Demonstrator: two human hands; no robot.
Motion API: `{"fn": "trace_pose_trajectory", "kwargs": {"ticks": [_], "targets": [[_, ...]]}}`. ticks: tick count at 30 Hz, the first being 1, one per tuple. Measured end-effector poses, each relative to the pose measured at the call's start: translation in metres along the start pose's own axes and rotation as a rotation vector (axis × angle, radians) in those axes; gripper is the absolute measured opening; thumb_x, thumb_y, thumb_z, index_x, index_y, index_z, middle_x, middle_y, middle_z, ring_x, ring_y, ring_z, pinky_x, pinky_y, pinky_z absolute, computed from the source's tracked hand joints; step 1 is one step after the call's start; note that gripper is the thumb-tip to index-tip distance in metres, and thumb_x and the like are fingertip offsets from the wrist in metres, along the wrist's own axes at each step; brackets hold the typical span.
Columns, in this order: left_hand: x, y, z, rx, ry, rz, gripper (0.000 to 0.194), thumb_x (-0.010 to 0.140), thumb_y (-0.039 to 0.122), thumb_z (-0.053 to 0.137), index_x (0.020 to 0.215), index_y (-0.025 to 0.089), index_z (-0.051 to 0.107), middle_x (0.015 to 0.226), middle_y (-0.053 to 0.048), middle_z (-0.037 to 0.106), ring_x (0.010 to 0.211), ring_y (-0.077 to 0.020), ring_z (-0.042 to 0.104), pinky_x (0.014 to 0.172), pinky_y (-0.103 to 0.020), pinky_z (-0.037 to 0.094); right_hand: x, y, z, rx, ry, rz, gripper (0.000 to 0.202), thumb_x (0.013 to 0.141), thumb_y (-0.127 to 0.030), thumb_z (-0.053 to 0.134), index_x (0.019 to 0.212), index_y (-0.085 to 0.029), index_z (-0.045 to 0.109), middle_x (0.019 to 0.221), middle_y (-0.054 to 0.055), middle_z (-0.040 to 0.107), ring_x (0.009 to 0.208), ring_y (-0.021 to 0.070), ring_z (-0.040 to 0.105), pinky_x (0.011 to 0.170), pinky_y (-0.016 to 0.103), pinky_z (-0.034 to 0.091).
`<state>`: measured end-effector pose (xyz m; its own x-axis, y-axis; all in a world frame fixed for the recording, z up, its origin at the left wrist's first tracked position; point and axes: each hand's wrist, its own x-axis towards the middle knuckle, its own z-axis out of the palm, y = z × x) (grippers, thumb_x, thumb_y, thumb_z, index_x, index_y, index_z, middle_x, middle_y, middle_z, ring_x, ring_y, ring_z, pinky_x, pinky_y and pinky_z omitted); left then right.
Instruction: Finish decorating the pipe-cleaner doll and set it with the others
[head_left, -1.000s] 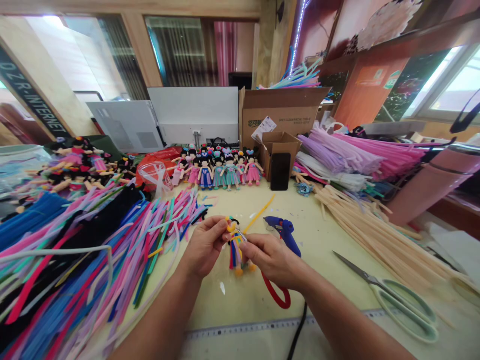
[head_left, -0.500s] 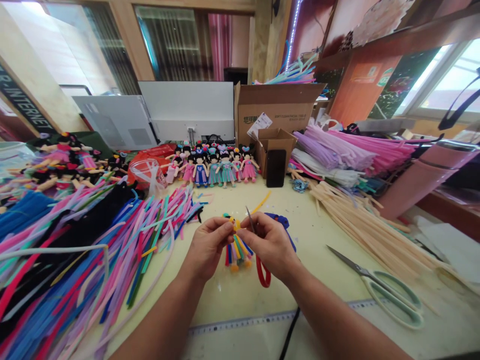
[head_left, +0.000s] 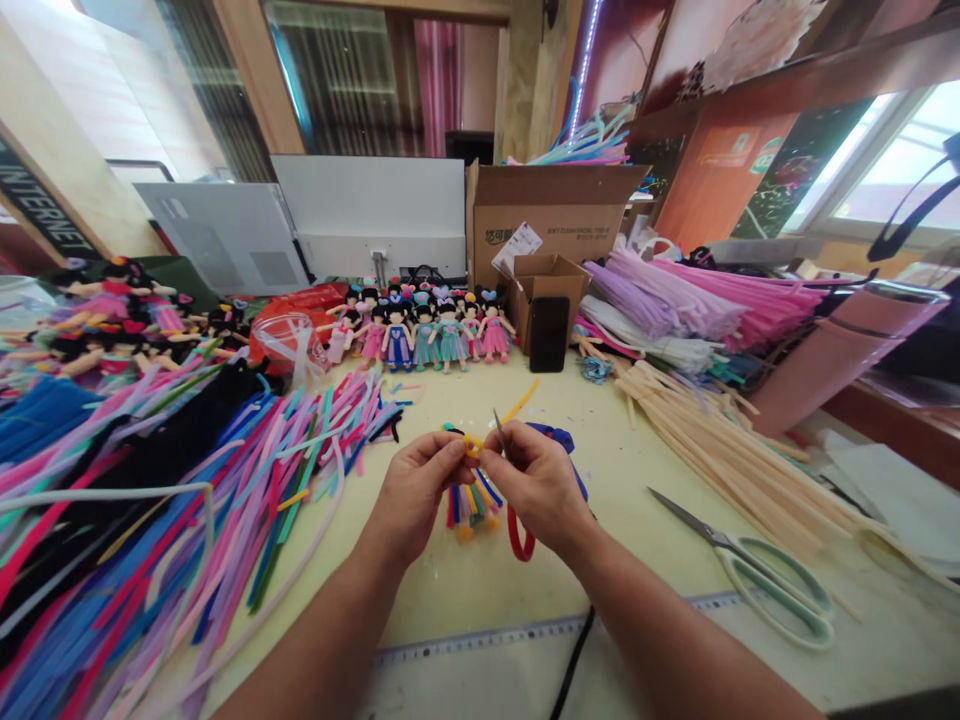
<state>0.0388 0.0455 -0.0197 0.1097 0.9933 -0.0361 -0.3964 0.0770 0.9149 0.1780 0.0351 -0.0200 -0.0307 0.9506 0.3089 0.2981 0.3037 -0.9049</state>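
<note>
Above the middle of the table, my left hand (head_left: 415, 490) pinches a small yellow fuzzy piece (head_left: 472, 441). My right hand (head_left: 541, 487) meets it from the other side, its thumb and fingers closed on the same piece. Red-handled scissors (head_left: 520, 538) are also in my right hand, with the blades pointing up between the fingers. Just below my fingertips is a multicoloured striped doll skirt (head_left: 472, 503) with orange ends; its upper part is mostly hidden. A blue object (head_left: 556, 440) lies behind my right hand.
Green-handled scissors (head_left: 780, 590) and beige stems (head_left: 697, 440) lie right. Coloured stems (head_left: 285, 470) spread left. Several dolls (head_left: 424, 335) stand at the back beside a black phone (head_left: 549, 334). A ruler (head_left: 480, 640) runs along the front; a pink bottle (head_left: 847, 350) stands far right.
The view has shifted slightly. Both hands remain together, and the yellow piece between the fingertips now shows as a more level strip.
</note>
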Motion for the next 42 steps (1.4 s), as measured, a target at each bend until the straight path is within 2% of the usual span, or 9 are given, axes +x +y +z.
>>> {"fn": "trace_pose_trajectory", "kwargs": {"ticks": [7, 13, 31, 42], "targets": [[0.002, -0.002, -0.002, 0.022, 0.039, -0.021, 0.033, 0.051, 0.034, 0.086, 0.065, 0.012, 0.067, 0.058, -0.001, 0.066, 0.049, -0.008, 0.057, 0.052, -0.019, 0.045, 0.002, 0.002, -0.003, -0.114, -0.056, -0.061, 0.016, 0.078, -0.024, 0.054, 0.064, -0.019, 0.048, 0.056, -0.005, 0.046, 0.052, 0.0087, 0.04, 0.048, 0.021, 0.03], [0.004, -0.004, -0.003, 0.051, 0.043, -0.028, 0.032, 0.051, 0.032, 0.086, 0.066, 0.012, 0.067, 0.058, -0.001, 0.066, 0.049, -0.0078, 0.057, 0.052, -0.018, 0.045, 0.004, 0.004, -0.003, -0.134, -0.071, -0.028, 0.016, 0.078, -0.025, 0.055, 0.064, -0.019, 0.049, 0.057, -0.004, 0.048, 0.053, 0.009, 0.042, 0.048, 0.022, 0.029], [0.007, 0.002, -0.012, 0.253, -0.089, 0.041, 0.021, 0.06, 0.031, 0.081, 0.067, 0.014, 0.07, 0.056, -0.001, 0.064, 0.051, -0.0119, 0.057, 0.053, -0.023, 0.045, 0.003, -0.001, -0.011, -0.202, -0.11, -0.086, 0.022, 0.075, -0.019, 0.055, 0.058, -0.019, 0.041, 0.056, -0.005, 0.045, 0.054, 0.0086, 0.038, 0.05, 0.023, 0.026], [0.002, 0.013, -0.009, 0.345, -0.113, 0.066, 0.015, 0.061, 0.028, 0.079, 0.064, 0.016, 0.071, 0.054, 0.0, 0.063, 0.051, -0.0114, 0.055, 0.052, -0.022, 0.044, 0.002, -0.002, -0.013, -0.214, -0.139, -0.043, 0.019, 0.075, -0.021, 0.057, 0.06, -0.019, 0.046, 0.055, -0.005, 0.048, 0.053, 0.0085, 0.041, 0.05, 0.023, 0.027]]}}
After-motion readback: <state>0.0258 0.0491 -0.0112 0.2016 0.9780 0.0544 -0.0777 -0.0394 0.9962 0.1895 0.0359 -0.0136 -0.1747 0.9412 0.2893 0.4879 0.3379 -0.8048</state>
